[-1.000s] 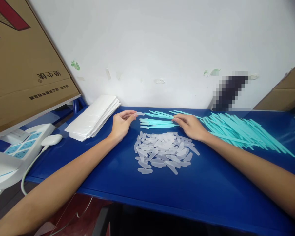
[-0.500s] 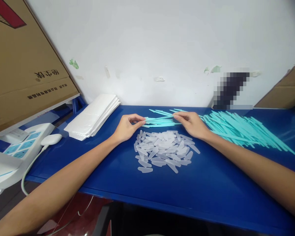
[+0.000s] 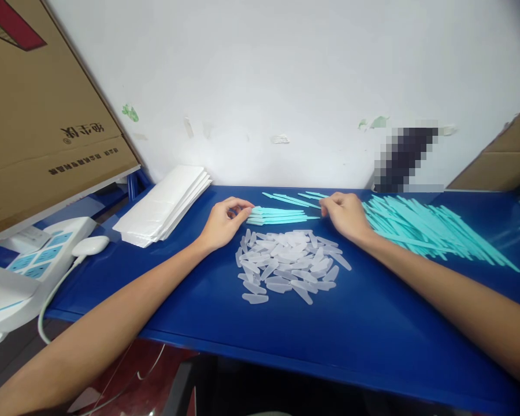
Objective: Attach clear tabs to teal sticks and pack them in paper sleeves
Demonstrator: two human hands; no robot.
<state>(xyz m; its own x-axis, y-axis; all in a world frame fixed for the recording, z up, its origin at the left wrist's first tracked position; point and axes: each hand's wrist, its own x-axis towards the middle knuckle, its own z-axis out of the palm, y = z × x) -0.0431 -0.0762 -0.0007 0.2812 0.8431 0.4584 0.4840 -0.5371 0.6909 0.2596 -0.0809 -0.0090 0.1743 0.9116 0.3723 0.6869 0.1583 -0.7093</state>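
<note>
My left hand [image 3: 222,221] rests on the blue table [image 3: 225,312] with its fingers pinched at the left end of the top teal stick in a small neat stack [image 3: 281,216]. My right hand [image 3: 345,215] lies at the stack's right end. Its fingers are curled onto loose teal sticks [image 3: 294,199] lying behind the stack. A heap of clear plastic caps [image 3: 286,263] sits just in front of both hands. A large pile of teal sticks [image 3: 429,231] spreads out to the right of my right hand.
A stack of white sheets [image 3: 167,203] lies at the back left. A white power strip [image 3: 34,263] with a plug and cable sits at the left edge. Cardboard boxes stand at the left [image 3: 39,115] and right [image 3: 498,167]. A white wall closes the back.
The teal stick held up between both hands has come down onto the small stack. My right hand has shifted right, off the stick's end, to the loose sticks behind.
</note>
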